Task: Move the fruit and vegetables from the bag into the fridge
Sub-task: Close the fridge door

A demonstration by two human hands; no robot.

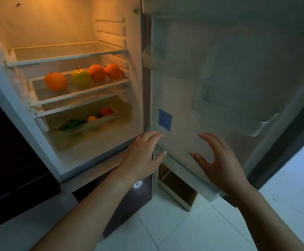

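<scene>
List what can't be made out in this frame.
Head view only:
- Bag: outside the frame edges.
- Green vegetable: half hidden by the cloudy front of the drawer, and blurred.
- Blue label on the door: print too small to read.
- Left hand: blur hides whether it grips the door bin or only nears it.

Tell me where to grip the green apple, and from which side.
Probably round the sides of the green apple, reaching in from the open front: its stem stands up on top, an orange sits close on its right, and a shelf lies above.
</scene>
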